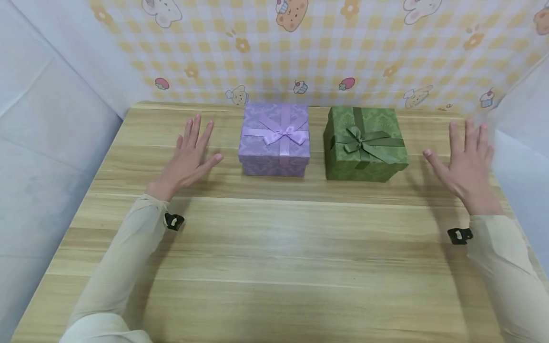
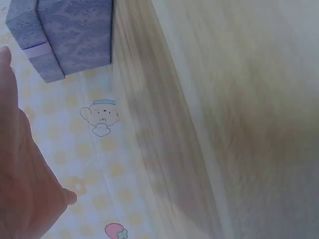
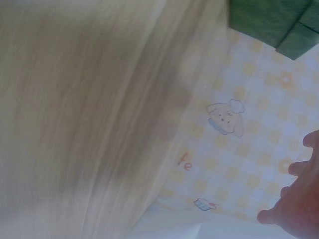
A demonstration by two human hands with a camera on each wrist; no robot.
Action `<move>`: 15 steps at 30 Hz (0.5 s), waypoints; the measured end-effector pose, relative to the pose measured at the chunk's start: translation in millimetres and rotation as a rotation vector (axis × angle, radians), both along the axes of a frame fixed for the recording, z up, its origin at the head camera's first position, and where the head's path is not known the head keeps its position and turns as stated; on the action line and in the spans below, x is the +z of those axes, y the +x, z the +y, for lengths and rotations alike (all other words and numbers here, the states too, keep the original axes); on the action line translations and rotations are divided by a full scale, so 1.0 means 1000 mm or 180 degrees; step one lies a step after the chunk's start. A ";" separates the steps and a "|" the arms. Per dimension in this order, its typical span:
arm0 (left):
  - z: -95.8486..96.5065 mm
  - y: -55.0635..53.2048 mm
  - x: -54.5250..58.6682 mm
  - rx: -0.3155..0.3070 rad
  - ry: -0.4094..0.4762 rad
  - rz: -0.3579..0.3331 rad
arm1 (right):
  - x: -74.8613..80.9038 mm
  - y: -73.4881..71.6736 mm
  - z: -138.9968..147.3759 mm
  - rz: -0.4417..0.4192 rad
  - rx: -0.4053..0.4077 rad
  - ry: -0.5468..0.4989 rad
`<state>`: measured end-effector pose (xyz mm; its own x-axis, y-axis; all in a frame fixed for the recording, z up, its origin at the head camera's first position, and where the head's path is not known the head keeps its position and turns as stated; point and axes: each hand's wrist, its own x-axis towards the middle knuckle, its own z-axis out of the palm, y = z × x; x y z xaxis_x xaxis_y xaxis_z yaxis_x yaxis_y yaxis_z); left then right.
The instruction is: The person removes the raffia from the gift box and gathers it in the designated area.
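Toward the left of the table [image 1: 279, 267], your left hand [image 1: 184, 159] has its fingers spread, near the purple box [image 1: 274, 143] at the back. Next, just beside it, the green box [image 1: 365, 145]. Far right, your right hand [image 1: 467, 166], fingers spread too; table contact hard to tell.

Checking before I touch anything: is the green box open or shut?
Shut. The green box has its lid seated on it, with a bow on top; whether it holds anything, I cannot tell.

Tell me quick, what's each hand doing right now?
Left hand: open, holding nothing, to the side of the purple box.
Right hand: open, holding nothing, beside the green box.
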<state>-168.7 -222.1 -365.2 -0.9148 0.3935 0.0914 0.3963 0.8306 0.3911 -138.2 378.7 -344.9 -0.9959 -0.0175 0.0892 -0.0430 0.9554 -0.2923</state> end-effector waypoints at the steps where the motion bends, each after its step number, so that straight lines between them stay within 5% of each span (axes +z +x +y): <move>1: 0.001 0.001 0.000 -0.0028 0.0099 -0.0007 | 0.001 0.001 -0.002 0.0035 0.0015 -0.0068; 15: 0.027 0.014 0.006 -0.0314 0.0988 -0.0043 | 0.023 0.016 -0.071 0.0782 0.0410 -0.1441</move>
<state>-154.4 -194.6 -359.4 -0.8756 0.4355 0.2090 0.4620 0.6288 0.6254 -122.7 308.0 -321.9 -0.9370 -0.0439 0.3465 -0.2706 0.7184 -0.6408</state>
